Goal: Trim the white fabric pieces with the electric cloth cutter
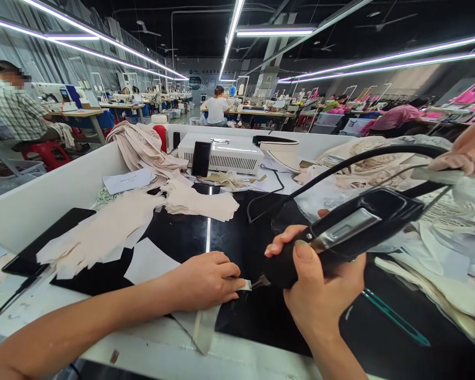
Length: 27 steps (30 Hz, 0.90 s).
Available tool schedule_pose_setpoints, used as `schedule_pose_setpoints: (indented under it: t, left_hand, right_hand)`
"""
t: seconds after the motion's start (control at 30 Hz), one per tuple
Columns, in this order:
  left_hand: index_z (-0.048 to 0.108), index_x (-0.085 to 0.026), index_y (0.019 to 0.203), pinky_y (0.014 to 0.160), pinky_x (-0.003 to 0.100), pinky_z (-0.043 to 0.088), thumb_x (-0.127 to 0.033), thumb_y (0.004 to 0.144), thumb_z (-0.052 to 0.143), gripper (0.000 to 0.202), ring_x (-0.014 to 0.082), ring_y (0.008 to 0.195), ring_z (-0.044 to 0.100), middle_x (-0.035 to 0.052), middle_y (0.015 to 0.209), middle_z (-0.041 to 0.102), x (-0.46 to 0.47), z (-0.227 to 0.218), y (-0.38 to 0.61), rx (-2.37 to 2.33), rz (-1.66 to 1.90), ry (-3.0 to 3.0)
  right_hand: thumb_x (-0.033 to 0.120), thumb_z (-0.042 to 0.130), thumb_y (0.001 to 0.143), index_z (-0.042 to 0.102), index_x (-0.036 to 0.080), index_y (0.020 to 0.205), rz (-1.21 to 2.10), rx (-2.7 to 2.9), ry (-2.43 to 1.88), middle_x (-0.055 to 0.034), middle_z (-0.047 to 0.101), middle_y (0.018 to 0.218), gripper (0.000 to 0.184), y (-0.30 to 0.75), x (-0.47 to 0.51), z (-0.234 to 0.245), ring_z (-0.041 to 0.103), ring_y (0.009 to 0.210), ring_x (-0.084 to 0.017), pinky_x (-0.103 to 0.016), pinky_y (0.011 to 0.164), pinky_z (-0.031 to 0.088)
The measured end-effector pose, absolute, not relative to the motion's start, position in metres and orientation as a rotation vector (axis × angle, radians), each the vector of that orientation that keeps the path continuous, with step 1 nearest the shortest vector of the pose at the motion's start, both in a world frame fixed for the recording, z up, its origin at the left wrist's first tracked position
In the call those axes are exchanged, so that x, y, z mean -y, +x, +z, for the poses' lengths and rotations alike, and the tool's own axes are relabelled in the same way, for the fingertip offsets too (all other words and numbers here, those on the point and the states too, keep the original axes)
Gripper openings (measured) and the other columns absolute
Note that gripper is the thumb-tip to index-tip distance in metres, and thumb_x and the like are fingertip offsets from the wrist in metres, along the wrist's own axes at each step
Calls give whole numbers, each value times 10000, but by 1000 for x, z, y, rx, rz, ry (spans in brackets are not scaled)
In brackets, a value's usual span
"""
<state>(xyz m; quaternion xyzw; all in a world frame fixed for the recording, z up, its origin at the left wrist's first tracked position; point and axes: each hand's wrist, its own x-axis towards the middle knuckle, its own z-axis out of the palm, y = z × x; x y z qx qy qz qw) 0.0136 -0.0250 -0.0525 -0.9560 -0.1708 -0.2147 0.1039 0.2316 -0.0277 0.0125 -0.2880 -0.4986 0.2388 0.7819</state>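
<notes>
Strip (245, 285) pinched flat by left hand (206, 279); right hand (320, 298) closed around black tool (352, 229), tip meeting strip.

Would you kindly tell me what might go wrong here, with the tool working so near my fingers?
1. The black tool has its tip on the pale strip, right beside the left hand fingertips; a slip might catch them.
2. The cable loops across the black mat near the cut fabric pieces; it may snag or drag them, jerking the right hand.
</notes>
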Motion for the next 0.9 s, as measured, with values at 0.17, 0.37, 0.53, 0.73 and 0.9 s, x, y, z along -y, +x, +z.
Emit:
schedule_pose_setpoints:
  t: [0.17,0.37,0.53,0.73,0.9]
  left_hand:
    - [872,-144,1330,1033,352,665,-323,1346,736,226,240,1042,803,72,1133,827,24,-54,14,514,-621,-2822]
    - [848,-109,1476,1083,365,685,-320,1329,785,265,248,1083,845,96,1184,874,21,-55,10,517,-724,-2854]
    - [868,-139,1401,1125,392,706,-274,1310,797,178,240,1054,859,94,1239,903,28,-51,3,524,-701,-2878]
    - [896,-181,1253,1297,430,683,-235,1311,781,140,214,1041,867,69,1223,908,41,-51,-5,589,-662,-2877]
    - [889,-176,1263,1298,425,679,-181,1307,753,143,205,1024,855,63,1218,896,46,-54,-5,630,-672,-2866]
  right_hand:
    - [563,1146,959,813,303,1214,486,1076,-648,75,812,848,494,232,27,8,722,580,-172,-337,561,681]
    - [558,1145,953,783,305,1185,485,1077,-666,76,810,854,500,233,28,8,708,570,-175,-343,551,665]
    - [557,1165,932,802,305,1219,490,1076,-653,75,818,848,527,235,32,10,723,568,-181,-345,542,675]
    - [613,1199,863,812,324,1259,489,1040,-680,82,824,838,624,238,34,10,728,573,-189,-361,556,689]
    - [594,1202,822,796,331,1270,494,1010,-701,82,814,830,659,236,36,14,726,576,-201,-383,552,694]
